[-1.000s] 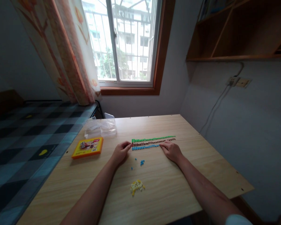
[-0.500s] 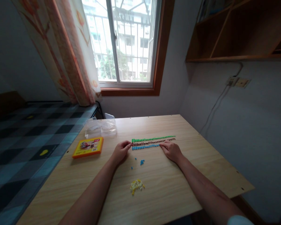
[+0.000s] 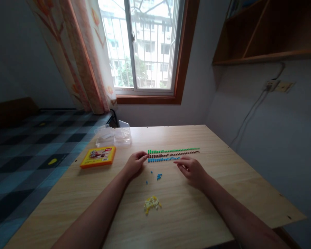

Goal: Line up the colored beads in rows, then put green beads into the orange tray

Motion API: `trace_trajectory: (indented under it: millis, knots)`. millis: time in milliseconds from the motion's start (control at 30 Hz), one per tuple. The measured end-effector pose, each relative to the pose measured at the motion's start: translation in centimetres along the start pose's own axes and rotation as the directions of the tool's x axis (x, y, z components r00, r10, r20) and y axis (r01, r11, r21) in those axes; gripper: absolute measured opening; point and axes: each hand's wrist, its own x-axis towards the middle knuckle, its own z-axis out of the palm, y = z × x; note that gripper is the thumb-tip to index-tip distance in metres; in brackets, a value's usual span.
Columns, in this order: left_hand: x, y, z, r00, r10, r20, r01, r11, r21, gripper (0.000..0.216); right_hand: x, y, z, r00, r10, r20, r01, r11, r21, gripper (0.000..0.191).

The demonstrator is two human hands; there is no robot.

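Three rows of small beads lie on the wooden table (image 3: 223, 193): a green row (image 3: 173, 150), a brown row (image 3: 173, 154) and a shorter blue row (image 3: 163, 159). My left hand (image 3: 134, 164) rests curled at the left ends of the rows, its fingertips touching the blue row's start. My right hand (image 3: 193, 169) hovers just below the right end of the blue row, fingers spread and empty. A few loose blue beads (image 3: 158, 176) lie between my hands. A small heap of yellow beads (image 3: 151, 204) sits nearer to me.
An orange flat box (image 3: 98, 156) lies at the left on the table, with a clear plastic container (image 3: 114, 136) behind it. A checked bed cover (image 3: 28, 145) is beside the table's left edge. A window, curtain and wall shelf stand beyond.
My right hand has drawn back from the end of the blue row toward me and opened its fingers. The view has shifted a little to the left. My left hand stays put.
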Motion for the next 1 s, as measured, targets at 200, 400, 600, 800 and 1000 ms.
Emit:
trace_trajectory:
  millis: [200,400,600,800,1000]
  knots:
    - [0.2,0.1,0.1,1.000,0.025,-0.011,-0.025,1.000,0.010,0.030,0.0,-2.8,2.7,0.952,-0.258,0.163,0.263,0.965,-0.012,0.030]
    - [0.5,-0.6,0.1,0.999,0.032,-0.019,-0.032,0.999,0.026,0.032,0.2,-3.0,3.1,0.938,-0.291,0.190,0.318,0.939,-0.129,0.031]
    - [0.5,-0.5,0.2,0.999,0.039,-0.026,-0.038,0.999,0.027,0.031,0.2,-3.0,3.1,0.944,-0.286,0.166,0.307,0.944,-0.124,0.023]
    - [0.3,-0.1,0.0,0.999,0.039,-0.022,-0.039,0.999,0.035,0.031,0.5,-1.6,2.2,0.970,-0.176,0.165,0.190,0.979,-0.073,0.014]
    - [0.2,0.1,-0.1,0.999,0.030,-0.020,-0.029,0.999,0.042,0.032,0.6,0.0,0.0,0.971,-0.120,0.206,0.130,0.991,-0.032,0.015]
